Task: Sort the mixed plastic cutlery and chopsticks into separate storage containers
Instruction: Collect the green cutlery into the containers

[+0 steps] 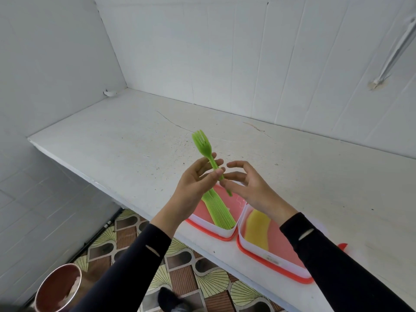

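Two hands meet above the fork container, a white-walled box with a red rim standing at the front edge of the white counter. We record the left hand pinching a single green fork by the neck, thumb against fingertips. The fork stands tilted, tines up and pointing away from the container, and its handle end hangs over the container's far side. The right hand is spread, its fingers loosely curved and apart, with the fingertips close against the lower handle. We cannot tell whether they touch it.

Inside the container we find a stack of green forks, nested and lying lengthwise. Just beside it, to the right, stands a second container of the same make, holding yellow cutlery; its type is not clear to us. Below and left of the fork container we note a patterned floor and a metal bowl.
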A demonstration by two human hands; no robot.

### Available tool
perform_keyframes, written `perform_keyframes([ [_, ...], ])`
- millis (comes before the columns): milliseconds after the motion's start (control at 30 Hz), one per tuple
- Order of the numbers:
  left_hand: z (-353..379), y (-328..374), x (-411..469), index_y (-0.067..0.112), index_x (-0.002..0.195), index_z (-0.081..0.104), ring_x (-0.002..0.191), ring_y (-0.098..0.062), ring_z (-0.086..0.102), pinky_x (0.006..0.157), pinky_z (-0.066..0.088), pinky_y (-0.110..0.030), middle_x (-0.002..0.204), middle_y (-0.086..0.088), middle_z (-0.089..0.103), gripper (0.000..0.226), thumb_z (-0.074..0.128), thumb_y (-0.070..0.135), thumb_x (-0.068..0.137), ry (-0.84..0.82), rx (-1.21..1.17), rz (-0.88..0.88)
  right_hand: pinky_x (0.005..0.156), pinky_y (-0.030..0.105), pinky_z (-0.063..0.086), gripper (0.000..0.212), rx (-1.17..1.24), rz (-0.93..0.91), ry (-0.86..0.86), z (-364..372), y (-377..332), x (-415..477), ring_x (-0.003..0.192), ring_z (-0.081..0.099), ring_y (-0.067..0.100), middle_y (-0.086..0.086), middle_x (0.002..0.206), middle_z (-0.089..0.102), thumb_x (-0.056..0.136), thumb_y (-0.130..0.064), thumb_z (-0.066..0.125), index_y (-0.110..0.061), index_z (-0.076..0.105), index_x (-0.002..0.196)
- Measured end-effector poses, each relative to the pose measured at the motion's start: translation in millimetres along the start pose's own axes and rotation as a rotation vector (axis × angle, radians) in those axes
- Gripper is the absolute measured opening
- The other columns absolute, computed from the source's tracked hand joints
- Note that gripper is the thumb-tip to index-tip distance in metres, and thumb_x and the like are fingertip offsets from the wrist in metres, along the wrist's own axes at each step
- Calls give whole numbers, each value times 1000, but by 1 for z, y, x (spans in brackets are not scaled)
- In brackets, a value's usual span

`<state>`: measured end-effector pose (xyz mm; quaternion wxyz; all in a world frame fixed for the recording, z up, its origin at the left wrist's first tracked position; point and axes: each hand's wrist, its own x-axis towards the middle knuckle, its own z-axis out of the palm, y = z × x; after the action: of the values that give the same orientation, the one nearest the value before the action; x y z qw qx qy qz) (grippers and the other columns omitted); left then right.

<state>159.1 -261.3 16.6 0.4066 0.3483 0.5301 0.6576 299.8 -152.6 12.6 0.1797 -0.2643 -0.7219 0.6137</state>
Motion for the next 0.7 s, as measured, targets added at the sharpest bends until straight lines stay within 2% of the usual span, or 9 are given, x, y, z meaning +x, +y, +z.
perform_keyframes([
  [33, -1, 2, 2, 21, 128, 56, 117, -22, 64, 98, 51, -40, 128, -3, 65, 46, 74, 19, 85, 18, 23, 36, 95, 25, 46, 45, -8, 5, -3, -2, 3, 2, 111, 62, 0, -10, 111, 72, 85, -38, 73, -29, 51, 122],
  [100, -6, 5, 6, 22, 125, 58, 113, -20, 66, 95, 54, -37, 123, -3, 67, 46, 73, 18, 82, 63, 111, 110, 96, 24, 46, 38, -49, 6, 8, -6, 10, 3, 115, 60, 0, -12, 115, 70, 85, -44, 71, -32, 57, 118],
  [167, -19, 5, 10, 20, 128, 58, 107, -8, 66, 92, 55, -28, 116, 3, 69, 50, 75, 17, 81, 63, 344, 153, 88, 19, 46, 20, -83, 10, 70, -13, 17, 3, 110, 60, -1, -13, 113, 68, 93, -40, 64, -33, 63, 112],
  [233, -35, -4, 11, 17, 133, 56, 103, -1, 64, 92, 54, -25, 113, 7, 67, 58, 79, 17, 80, -21, 670, 152, 81, 14, 45, 12, -97, 20, 153, -18, 26, 2, 105, 62, 2, -13, 111, 68, 98, -30, 57, -32, 65, 107],
  [300, -46, -21, 10, 17, 135, 56, 102, -9, 63, 91, 54, -31, 114, 5, 64, 61, 81, 24, 80, -149, 976, 167, 73, 8, 45, 16, -115, 30, 219, -20, 34, 1, 103, 62, 5, -13, 109, 68, 100, -22, 53, -29, 66, 106],
  [367, -48, -36, 9, 18, 135, 57, 99, -14, 59, 89, 51, -33, 115, 2, 58, 59, 80, 29, 81, -219, 1154, 161, 71, 3, 43, 21, -137, 36, 272, -21, 39, 1, 101, 61, 2, -13, 109, 67, 101, -15, 49, -25, 66, 107],
  [500, -42, -49, 12, 22, 138, 55, 103, -15, 53, 84, 41, -21, 119, 1, 52, 59, 76, 32, 84, -233, 1288, 77, 70, -1, 39, 25, -172, 56, 309, -21, 44, 0, 98, 56, -5, -18, 113, 64, 100, -11, 47, -22, 67, 109],
  [600, -42, -51, 17, 23, 135, 57, 113, -13, 52, 89, 42, -23, 124, 5, 55, 56, 75, 34, 83, -278, 1350, 33, 68, -1, 39, 22, -201, 75, 290, -21, 49, 2, 96, 56, -5, -15, 115, 63, 99, -13, 49, -23, 66, 109],
  [700, -43, -52, 21, 26, 128, 62, 110, -11, 53, 91, 43, -24, 119, 8, 57, 49, 76, 36, 82, -307, 1342, 5, 71, 5, 41, 21, -247, 89, 258, -19, 53, 3, 101, 57, 1, -13, 119, 60, 98, -14, 51, -25, 64, 110],
])
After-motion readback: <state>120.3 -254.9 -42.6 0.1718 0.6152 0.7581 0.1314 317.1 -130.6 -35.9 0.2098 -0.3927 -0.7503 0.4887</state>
